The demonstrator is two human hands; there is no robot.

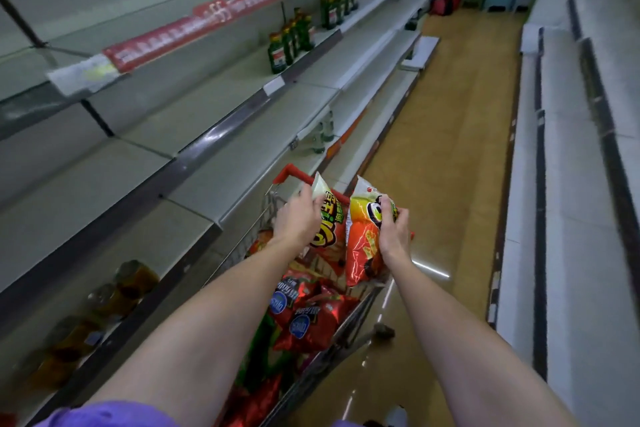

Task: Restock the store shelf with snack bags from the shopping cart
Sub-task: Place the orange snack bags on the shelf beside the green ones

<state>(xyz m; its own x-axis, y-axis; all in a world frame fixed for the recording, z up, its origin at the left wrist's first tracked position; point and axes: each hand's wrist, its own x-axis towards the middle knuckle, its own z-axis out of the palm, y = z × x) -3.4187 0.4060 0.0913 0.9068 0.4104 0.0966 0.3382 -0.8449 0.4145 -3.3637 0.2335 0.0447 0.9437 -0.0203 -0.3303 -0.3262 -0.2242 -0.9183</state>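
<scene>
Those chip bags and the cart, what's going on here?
A person is restocking a shop aisle. Their left hand grips one snack bag and their right hand grips another orange bag, both held above the shopping cart, which holds more red bags. The shelves on the left are mostly bare, apart from some green bottles and a few jars lower down. Neither bag is on a shelf yet.

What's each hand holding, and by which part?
Left hand grips a snack bag near its top corner; right hand grips another snack bag by its upper side.
</scene>
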